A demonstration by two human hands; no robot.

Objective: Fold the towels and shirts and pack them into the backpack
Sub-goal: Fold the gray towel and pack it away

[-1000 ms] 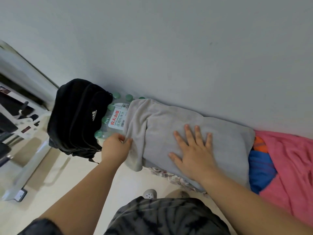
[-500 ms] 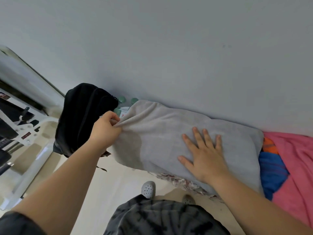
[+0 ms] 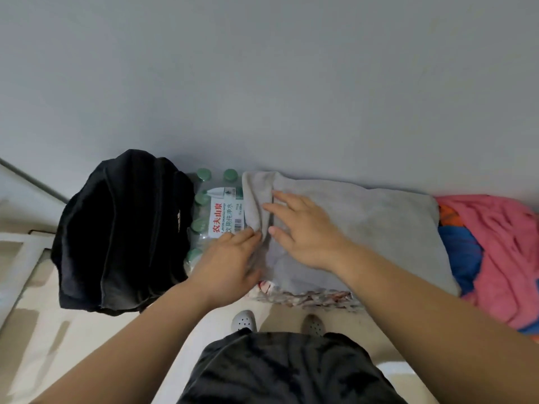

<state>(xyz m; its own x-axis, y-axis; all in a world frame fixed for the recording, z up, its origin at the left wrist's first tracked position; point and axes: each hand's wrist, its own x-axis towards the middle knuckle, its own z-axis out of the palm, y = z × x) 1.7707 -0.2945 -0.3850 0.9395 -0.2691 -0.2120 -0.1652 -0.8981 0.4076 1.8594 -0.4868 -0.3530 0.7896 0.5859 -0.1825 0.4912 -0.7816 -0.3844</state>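
Observation:
A grey towel (image 3: 364,228) lies spread along the wall on a raised surface, its left end turned over into a narrow strip. My right hand (image 3: 303,231) presses flat on the towel just right of that strip, fingers spread. My left hand (image 3: 230,258) lies beside it at the towel's front left edge, its straight fingertips touching the bottom of the strip. The black backpack (image 3: 122,228) stands to the left against the wall, slumped; I cannot see whether its top is open.
A shrink-wrapped pack of green-capped water bottles (image 3: 224,217) sits between backpack and towel. Pink cloth (image 3: 501,252) and blue cloth (image 3: 460,258) are piled to the right. A patterned fabric edge (image 3: 315,298) shows under the towel. My feet stand on pale floor (image 3: 87,345).
My left hand had lifted the towel's left end; that end now lies down as a folded strip. My right hand slid left along the towel to that strip.

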